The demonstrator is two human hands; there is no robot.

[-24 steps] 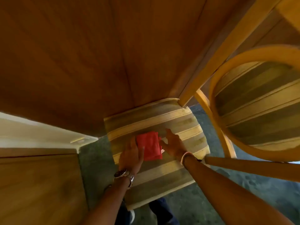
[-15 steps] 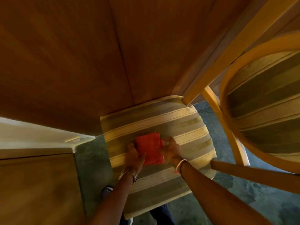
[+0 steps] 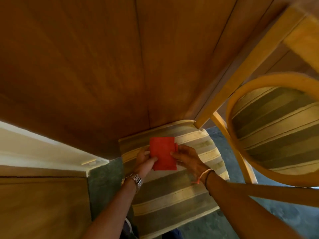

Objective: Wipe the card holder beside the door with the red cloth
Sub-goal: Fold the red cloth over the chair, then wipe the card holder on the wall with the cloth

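We hold the folded red cloth [image 3: 162, 153] above the striped cushion seat of a wooden chair [image 3: 174, 192]. Our left hand [image 3: 144, 158] and right hand [image 3: 188, 158] each have the grip closed on one side edge of it.

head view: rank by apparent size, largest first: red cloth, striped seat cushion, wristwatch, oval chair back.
1. striped seat cushion and oval chair back: look alike; the back is cut off at the frame edge and nearer, so unranked.
2. red cloth
3. wristwatch
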